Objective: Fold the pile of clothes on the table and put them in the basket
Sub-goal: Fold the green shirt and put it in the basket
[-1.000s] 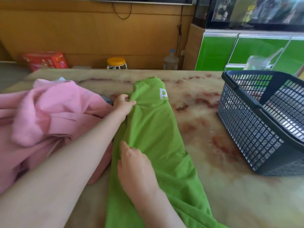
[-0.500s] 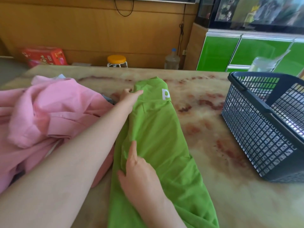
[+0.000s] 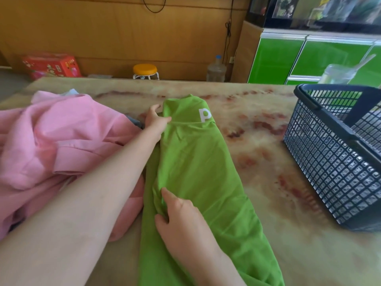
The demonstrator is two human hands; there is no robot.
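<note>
A green garment [image 3: 198, 168] with a white letter lies folded into a long strip down the middle of the table. My left hand [image 3: 155, 123] rests at its far left edge near the collar, thumb on the green cloth and fingers straight. My right hand [image 3: 182, 215] lies flat on the near left part of the garment. Its forefinger is stretched out, and a little cloth bunches up beside the thumb. A pile of pink clothes [image 3: 55, 145] lies to the left, partly under my left forearm. The dark mesh basket [image 3: 329, 162] stands on the right.
The marbled table [image 3: 268, 145] shows bare surface between the green garment and the basket. A glass jar [image 3: 336, 74] stands behind the basket. Beyond the table are a red box [image 3: 51, 66], an orange-topped stool [image 3: 145, 71], a water bottle [image 3: 216, 69] and green cabinets [image 3: 288, 58].
My left hand let go of its pinch at the collar and now lies with straight fingers. My right hand has shifted slightly along the cloth's left edge. The camera moved closer.
</note>
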